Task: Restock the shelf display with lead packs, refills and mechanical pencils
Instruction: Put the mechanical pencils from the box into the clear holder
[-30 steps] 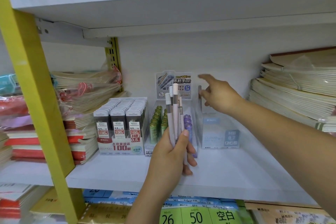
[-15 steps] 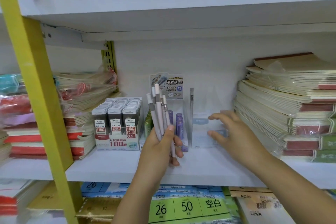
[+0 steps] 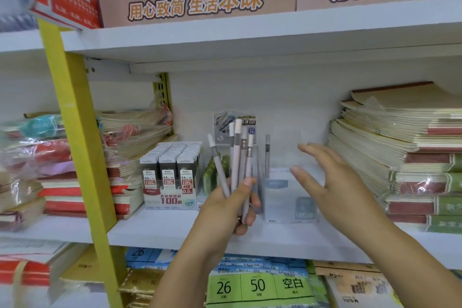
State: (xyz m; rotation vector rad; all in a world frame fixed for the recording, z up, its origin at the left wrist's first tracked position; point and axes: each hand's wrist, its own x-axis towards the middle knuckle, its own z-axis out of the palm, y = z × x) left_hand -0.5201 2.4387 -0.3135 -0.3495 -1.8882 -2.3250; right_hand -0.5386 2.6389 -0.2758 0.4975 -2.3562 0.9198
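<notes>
drawn back from the clear box [image 3: 287, 197] since the last frame, the right hand [image 3: 335, 182] is now held open.
lead packs [image 3: 170, 175] are stacked at left on the shelf [image 3: 162, 230]; pencils [image 3: 236, 157] are gripped upright by the left hand [image 3: 225, 210], fingers curled, before the green refills [image 3: 208, 180]; right fingers are spread, nothing held, near the clear box.

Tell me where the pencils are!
In the head view, the mechanical pencils are bunched in the left hand at centre, in front of the green refill tubes, right of the lead packs.
</notes>
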